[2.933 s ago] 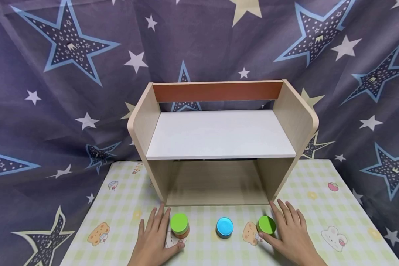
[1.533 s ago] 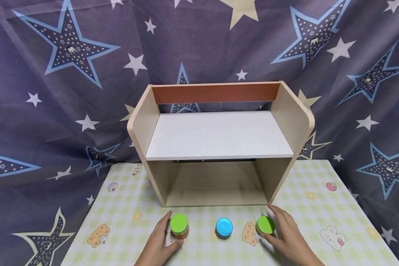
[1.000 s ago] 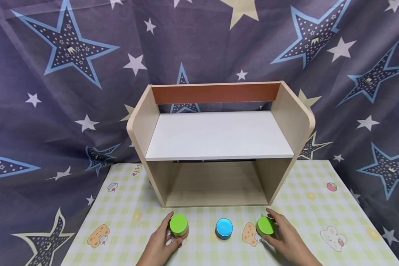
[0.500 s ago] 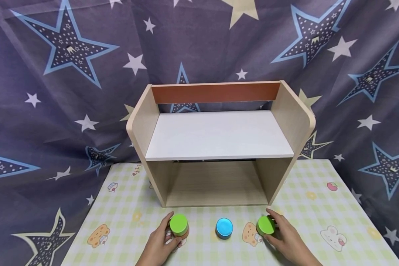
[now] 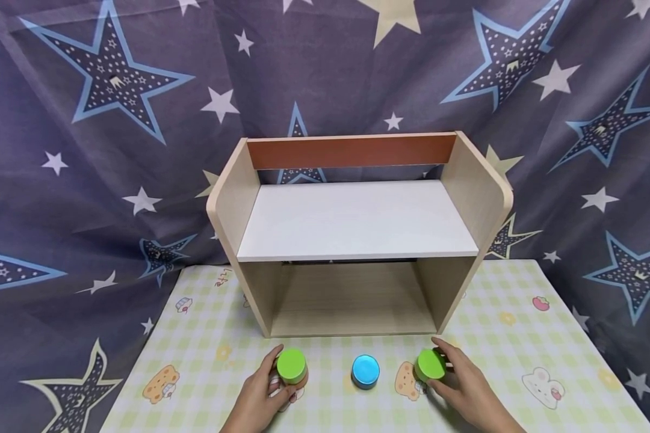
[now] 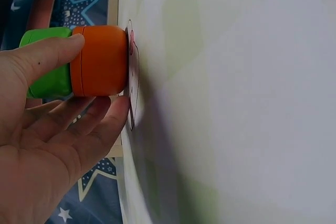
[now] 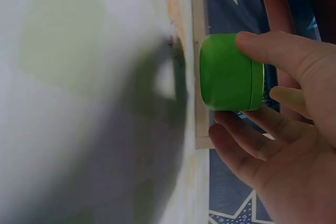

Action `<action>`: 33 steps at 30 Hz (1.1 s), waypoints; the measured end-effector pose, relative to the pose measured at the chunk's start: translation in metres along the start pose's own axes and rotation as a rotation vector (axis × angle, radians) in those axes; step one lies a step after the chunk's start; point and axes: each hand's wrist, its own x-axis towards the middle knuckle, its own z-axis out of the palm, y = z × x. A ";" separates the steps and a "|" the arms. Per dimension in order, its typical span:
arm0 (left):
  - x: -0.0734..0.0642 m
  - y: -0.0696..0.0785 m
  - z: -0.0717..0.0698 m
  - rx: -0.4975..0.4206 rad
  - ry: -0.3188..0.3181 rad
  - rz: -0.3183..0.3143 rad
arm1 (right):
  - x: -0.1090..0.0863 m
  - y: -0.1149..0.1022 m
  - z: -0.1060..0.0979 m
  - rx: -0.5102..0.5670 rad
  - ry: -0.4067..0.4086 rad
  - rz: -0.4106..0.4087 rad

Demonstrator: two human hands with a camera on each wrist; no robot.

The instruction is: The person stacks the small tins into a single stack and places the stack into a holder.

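In the head view, my left hand [image 5: 257,394] curls round a jar with a green lid [image 5: 291,365]. Its orange body [image 6: 102,61] rests on the cloth in the left wrist view, thumb on one side and fingertips on the other. My right hand [image 5: 468,385] grips a small all-green jar [image 5: 430,364] between thumb and fingers. In the right wrist view, that green jar [image 7: 231,72] appears slightly off the cloth, its shadow spread below. Between the hands stands a blue-lidded jar [image 5: 365,370], untouched; its lower part is mostly hidden from above.
Behind the jars stands a wooden two-tier shelf [image 5: 357,219] with a white upper board and a brown back rail. It sits on a green checked tablecloth [image 5: 195,337] with cartoon prints. A star-patterned curtain [image 5: 157,156] hangs behind and at both sides.
Both hands were spread flat beside the jars at first, then their fingers closed round the green-topped ones. Just now the right jar has shifted slightly left and up with the right hand.
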 end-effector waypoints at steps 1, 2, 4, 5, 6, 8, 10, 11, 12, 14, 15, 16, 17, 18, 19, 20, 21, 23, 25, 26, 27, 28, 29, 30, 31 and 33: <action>0.000 0.000 0.000 -0.002 0.000 0.000 | 0.001 -0.001 -0.001 -0.003 0.003 -0.013; 0.001 0.000 0.000 -0.003 0.000 0.000 | 0.002 -0.002 -0.001 -0.004 0.007 -0.026; 0.001 -0.001 0.000 -0.008 0.001 -0.001 | 0.004 -0.005 -0.003 -0.008 0.016 -0.052; 0.001 -0.001 0.000 -0.010 0.001 -0.001 | 0.005 -0.007 -0.004 -0.014 0.020 -0.062; 0.002 -0.001 0.000 -0.013 0.000 -0.002 | 0.006 -0.008 -0.004 -0.013 0.026 -0.075; 0.002 -0.001 -0.001 -0.017 -0.004 -0.003 | 0.008 -0.011 -0.005 -0.011 0.036 -0.099; 0.002 -0.001 -0.001 -0.025 -0.010 -0.005 | 0.010 -0.014 -0.006 -0.007 0.044 -0.125; 0.002 -0.001 -0.001 -0.030 -0.014 -0.007 | 0.011 -0.015 -0.006 -0.002 0.047 -0.140; 0.002 -0.001 -0.001 -0.033 -0.017 -0.010 | 0.013 -0.017 -0.007 0.006 0.048 -0.152; 0.002 -0.001 -0.001 -0.037 -0.020 -0.018 | 0.016 -0.019 -0.007 0.018 0.045 -0.171; 0.002 -0.001 -0.001 -0.042 -0.023 -0.023 | 0.017 -0.021 -0.008 0.022 0.040 -0.179; 0.002 -0.001 -0.001 -0.040 -0.023 -0.028 | 0.018 -0.022 -0.008 0.026 0.035 -0.185; 0.002 0.000 -0.001 -0.040 -0.023 -0.032 | 0.019 -0.024 -0.008 0.028 0.031 -0.190; 0.001 0.000 -0.001 -0.039 -0.023 -0.036 | 0.020 -0.025 -0.008 0.028 0.025 -0.196; 0.001 0.000 0.000 -0.040 -0.023 -0.040 | 0.021 -0.027 -0.008 0.027 0.021 -0.201; 0.001 0.000 0.000 -0.040 -0.024 -0.042 | 0.022 -0.028 -0.008 0.025 0.016 -0.204; 0.001 0.000 0.000 -0.037 -0.024 -0.044 | 0.023 -0.030 -0.008 0.024 0.010 -0.208; 0.001 0.000 0.000 -0.045 -0.027 -0.045 | 0.026 -0.033 -0.008 0.025 0.000 -0.214; 0.001 0.000 -0.001 -0.046 -0.028 -0.044 | 0.028 -0.036 -0.007 0.032 -0.012 -0.220; 0.001 -0.001 -0.001 -0.048 -0.029 -0.043 | 0.030 -0.038 -0.006 0.035 -0.019 -0.224; 0.001 -0.001 -0.001 -0.049 -0.030 -0.041 | 0.031 -0.039 -0.006 0.040 -0.025 -0.230; 0.001 -0.001 -0.001 -0.054 -0.030 -0.040 | 0.033 -0.041 -0.005 0.045 -0.031 -0.233; 0.000 -0.001 -0.001 -0.057 -0.029 -0.038 | 0.034 -0.043 -0.005 0.049 -0.040 -0.235; 0.000 -0.001 -0.001 -0.056 -0.029 -0.035 | 0.035 -0.045 -0.005 0.054 -0.049 -0.237; 0.000 -0.001 -0.001 -0.055 -0.028 -0.032 | 0.037 -0.047 -0.004 0.059 -0.060 -0.237; 0.000 -0.001 -0.001 -0.059 -0.025 -0.027 | 0.040 -0.051 -0.003 0.076 -0.082 -0.233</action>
